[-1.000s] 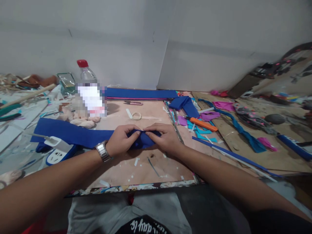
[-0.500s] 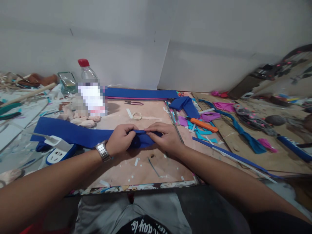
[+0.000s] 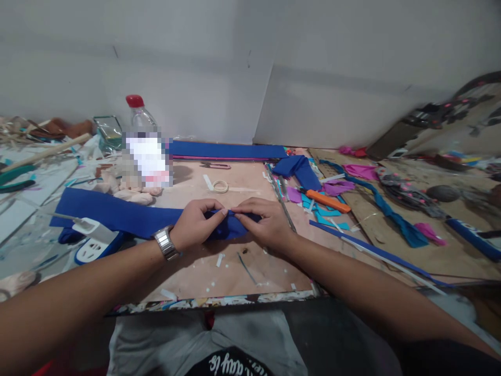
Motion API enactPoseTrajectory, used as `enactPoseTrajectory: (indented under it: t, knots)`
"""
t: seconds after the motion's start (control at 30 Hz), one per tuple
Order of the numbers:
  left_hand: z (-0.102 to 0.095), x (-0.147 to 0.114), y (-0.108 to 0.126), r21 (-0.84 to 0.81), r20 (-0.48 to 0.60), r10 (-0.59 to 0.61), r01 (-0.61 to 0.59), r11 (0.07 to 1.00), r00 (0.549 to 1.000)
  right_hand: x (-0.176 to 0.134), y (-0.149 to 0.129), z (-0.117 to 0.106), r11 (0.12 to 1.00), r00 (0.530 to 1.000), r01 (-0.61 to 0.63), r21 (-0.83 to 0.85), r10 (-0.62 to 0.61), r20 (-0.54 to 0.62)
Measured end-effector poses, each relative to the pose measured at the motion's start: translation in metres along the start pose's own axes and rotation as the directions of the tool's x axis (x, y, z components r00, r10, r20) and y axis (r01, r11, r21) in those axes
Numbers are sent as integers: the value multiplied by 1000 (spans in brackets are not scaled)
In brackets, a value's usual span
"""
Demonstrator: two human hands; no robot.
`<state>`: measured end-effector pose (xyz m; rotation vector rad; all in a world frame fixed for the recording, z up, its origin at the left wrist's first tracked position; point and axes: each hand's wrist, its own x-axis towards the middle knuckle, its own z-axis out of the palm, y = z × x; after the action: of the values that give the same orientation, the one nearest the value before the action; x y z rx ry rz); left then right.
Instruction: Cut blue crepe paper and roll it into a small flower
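Note:
A long blue fabric strip (image 3: 152, 219) runs across the board from the left, and its right end is folded between my hands. My left hand (image 3: 198, 224), with a metal watch on the wrist, pinches the upper edge of the strip between thumb and fingers. Close beside it, my right hand (image 3: 268, 222) also grips the folded edge, thumb and forefinger together. The two thumbs nearly meet at the fold. Parts of the fabric under my palms are hidden. Just beyond my hands lies a roll of narrow tape (image 3: 220, 186).
Thread snips (image 3: 215, 166) lie farther back, near another blue strip (image 3: 227, 150). On the left are a power socket block (image 3: 96, 248), a bottle (image 3: 141, 112) and pliers (image 3: 18, 178). An orange utility knife (image 3: 327, 201) rests on fabric scraps at right.
My left thumb has moved right along the fabric's upper edge, closer to my right fingertips. The right hand stays nearly still.

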<state>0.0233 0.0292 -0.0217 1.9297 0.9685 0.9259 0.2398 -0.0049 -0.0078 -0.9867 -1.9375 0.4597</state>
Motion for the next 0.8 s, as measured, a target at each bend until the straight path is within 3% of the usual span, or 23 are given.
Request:
enactPoseTrajectory:
  t: [0.57,0.8]
  knots:
    - [1,-2,6,-42,19,14,-13,999,1000,0,3,-1,991,997,83,-108,-83,8]
    - [1,-4,8,142,-32,156,-151,978,987,-1,3,3,995,999,40,-94,-41,-5]
